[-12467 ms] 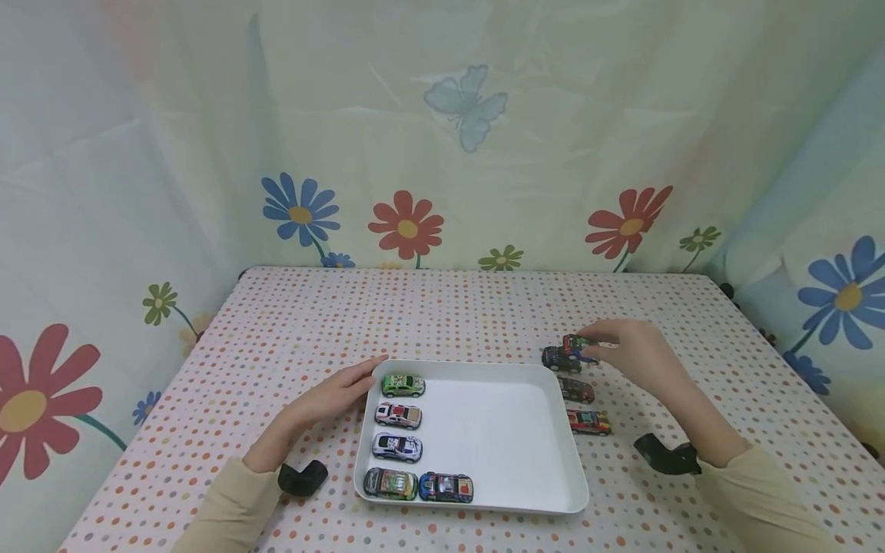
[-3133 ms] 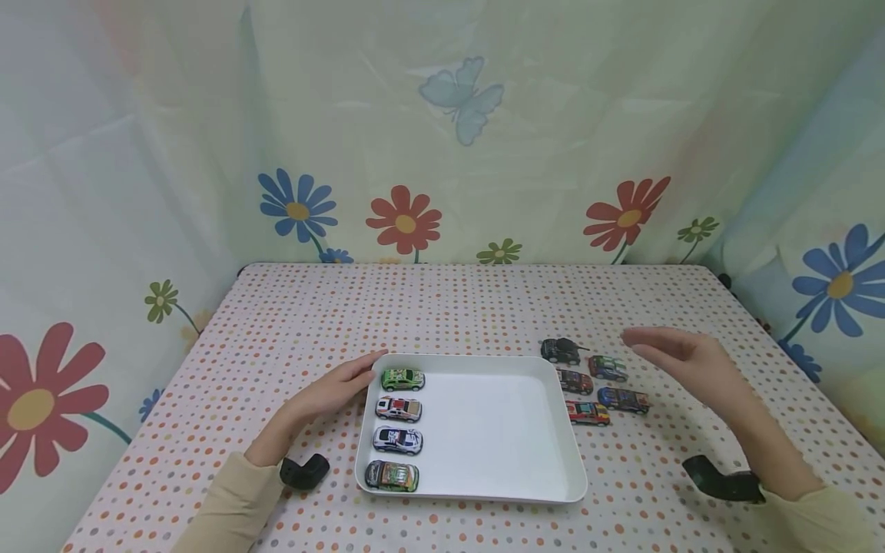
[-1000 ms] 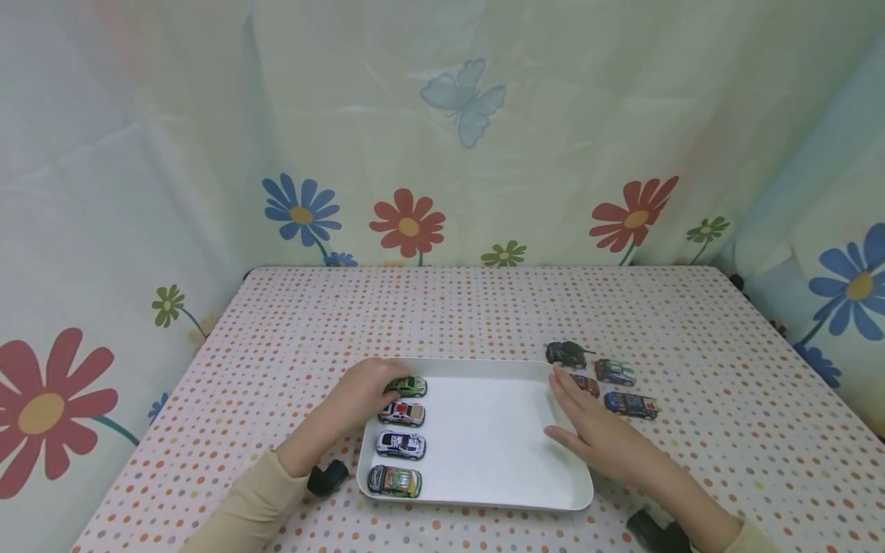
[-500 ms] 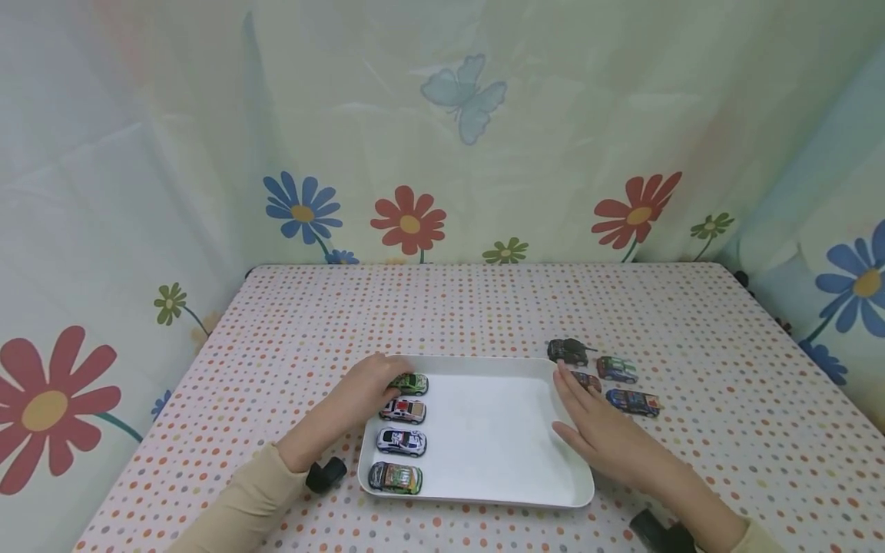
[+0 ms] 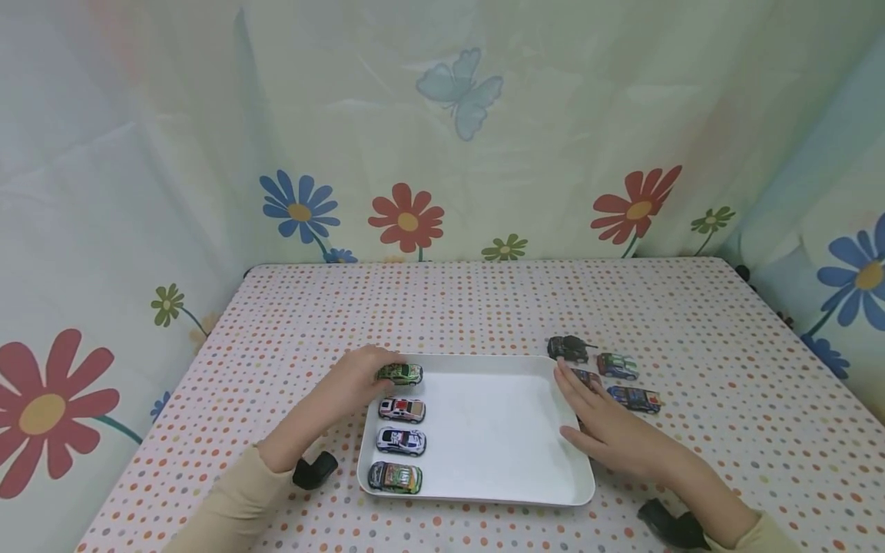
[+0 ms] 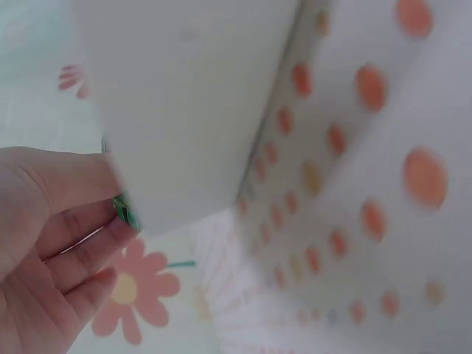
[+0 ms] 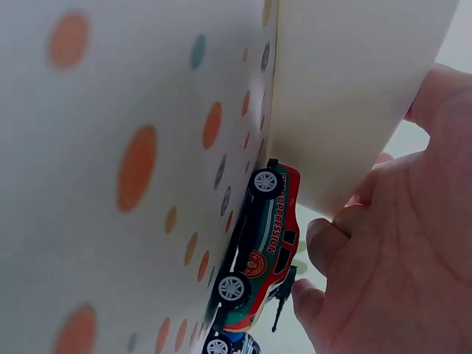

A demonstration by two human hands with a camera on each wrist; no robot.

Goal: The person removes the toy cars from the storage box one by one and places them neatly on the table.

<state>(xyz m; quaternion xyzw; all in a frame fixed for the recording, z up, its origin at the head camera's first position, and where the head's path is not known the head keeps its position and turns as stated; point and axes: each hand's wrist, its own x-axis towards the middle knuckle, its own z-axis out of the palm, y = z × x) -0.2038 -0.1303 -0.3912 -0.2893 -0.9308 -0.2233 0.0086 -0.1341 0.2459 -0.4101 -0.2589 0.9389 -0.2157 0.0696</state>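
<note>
My left hand (image 5: 356,378) reaches over the far left corner of the white tray (image 5: 484,495) and pinches a green toy car (image 5: 406,374) between thumb and fingers. Below it in the tray's left column are a white and red car (image 5: 402,410), a white and black car (image 5: 401,442) and a dark car with orange and green (image 5: 395,478). My right hand (image 5: 615,434) rests on the tray's right rim, fingers straight. In the right wrist view, a red and green toy car (image 7: 267,247) stands against the tray's outer wall; the hand hides it in the head view.
Right of the tray lie a black car with a gun-like barrel (image 5: 568,348), a green and blue car (image 5: 618,365), a blue car (image 5: 634,399) and a partly covered reddish car (image 5: 586,378). Beneath everything is a dotted tablecloth (image 5: 429,307); a flowered curtain (image 5: 525,153) hangs behind.
Earlier, the blue car left the tray for the table at right. My right hand came onto the tray rim; my left took the green car, which has just shifted slightly up and left.
</note>
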